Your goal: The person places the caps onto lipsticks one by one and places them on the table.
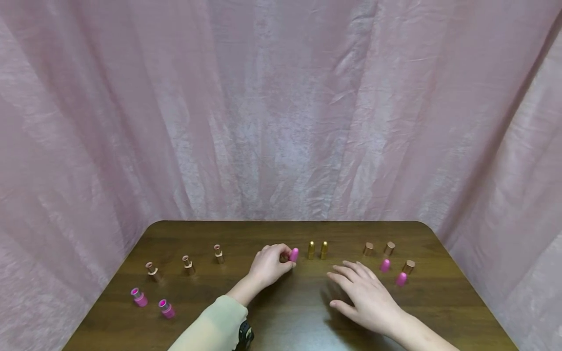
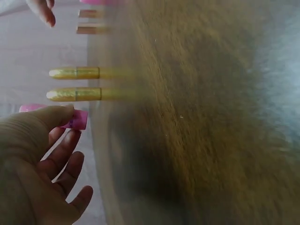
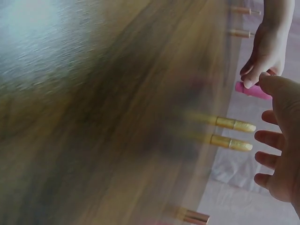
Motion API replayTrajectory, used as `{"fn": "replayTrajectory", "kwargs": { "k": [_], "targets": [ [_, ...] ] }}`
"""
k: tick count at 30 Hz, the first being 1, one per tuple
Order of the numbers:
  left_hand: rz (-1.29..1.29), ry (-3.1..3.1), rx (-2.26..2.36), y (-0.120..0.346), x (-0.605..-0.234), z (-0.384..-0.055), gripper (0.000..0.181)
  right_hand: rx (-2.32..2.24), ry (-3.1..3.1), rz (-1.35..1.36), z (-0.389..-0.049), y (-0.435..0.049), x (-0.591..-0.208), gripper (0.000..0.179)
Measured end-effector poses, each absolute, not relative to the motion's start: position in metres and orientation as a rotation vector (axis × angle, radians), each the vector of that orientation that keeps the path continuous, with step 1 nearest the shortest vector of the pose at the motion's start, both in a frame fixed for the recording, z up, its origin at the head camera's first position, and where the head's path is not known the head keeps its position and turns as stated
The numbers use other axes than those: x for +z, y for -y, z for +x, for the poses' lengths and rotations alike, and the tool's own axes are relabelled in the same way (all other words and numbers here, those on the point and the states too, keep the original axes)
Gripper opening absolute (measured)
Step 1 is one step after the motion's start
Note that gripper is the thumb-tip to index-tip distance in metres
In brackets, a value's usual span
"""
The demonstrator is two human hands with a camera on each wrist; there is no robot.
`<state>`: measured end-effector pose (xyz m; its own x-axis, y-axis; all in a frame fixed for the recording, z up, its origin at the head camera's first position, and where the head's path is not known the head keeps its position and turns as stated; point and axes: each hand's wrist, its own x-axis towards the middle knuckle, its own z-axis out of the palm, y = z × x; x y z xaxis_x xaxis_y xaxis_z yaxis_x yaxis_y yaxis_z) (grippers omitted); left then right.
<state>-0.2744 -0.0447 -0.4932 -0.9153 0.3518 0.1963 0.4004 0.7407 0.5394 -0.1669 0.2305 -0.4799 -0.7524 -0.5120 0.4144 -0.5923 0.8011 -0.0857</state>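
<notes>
A pink round-topped lipstick tube [image 1: 294,254] is pinched between the thumb and fingers of my left hand [image 1: 269,264], just above or at the table near its back middle. The left wrist view shows the thumb across the pink tube [image 2: 80,121], the other fingers loosely bent below it. Right of it two gold bullet-shaped lipsticks [image 1: 324,250] stand upright, close together. Nearer the front, my right hand [image 1: 368,298] hovers palm down with fingers spread and holds nothing. In the right wrist view, its fingers [image 3: 269,139] appear apart from the gold lipsticks [image 3: 233,142].
On the left of the brown table [image 1: 298,312] stand several rose-gold lipstick bases [image 1: 189,265] and two pink ones [image 1: 167,309], uncapped. At the right are several rose-gold caps [image 1: 368,249] and two pink caps [image 1: 401,279]. A pink curtain [image 1: 281,112] hangs behind.
</notes>
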Motion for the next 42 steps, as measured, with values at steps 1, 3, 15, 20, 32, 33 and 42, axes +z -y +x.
{"fn": "replayTrajectory", "kwargs": {
  "k": [1,3,15,20,32,33,42],
  "targets": [
    [-0.609,2.856,-0.919,0.043,-0.494,-0.277,0.017,0.293,2.623,0.828,-0.166,-0.233,-0.482,0.062],
    [-0.589,2.856,-0.926,0.04,-0.497,-0.281,0.017,0.28,2.626,0.821,-0.165,-0.236,-0.485,0.065],
    [-0.523,2.892,-0.933,0.026,-0.509,-0.301,0.019,0.281,2.63,0.824,-0.162,-0.243,-0.497,0.07],
    [-0.508,2.901,-0.92,0.026,-0.511,-0.303,0.019,0.278,2.623,0.829,-0.161,-0.242,-0.498,0.069],
    [-0.572,2.935,-0.837,0.041,-0.506,-0.298,0.067,0.277,2.632,0.819,-0.162,-0.245,-0.497,0.069],
    [-0.577,2.948,-0.815,0.044,-0.505,-0.298,0.072,0.276,2.641,0.807,-0.162,-0.247,-0.496,0.069],
    [-0.758,2.965,-0.492,0.066,-0.488,-0.281,0.09,0.272,2.724,0.659,-0.163,-0.271,-0.49,0.069]
  ]
}}
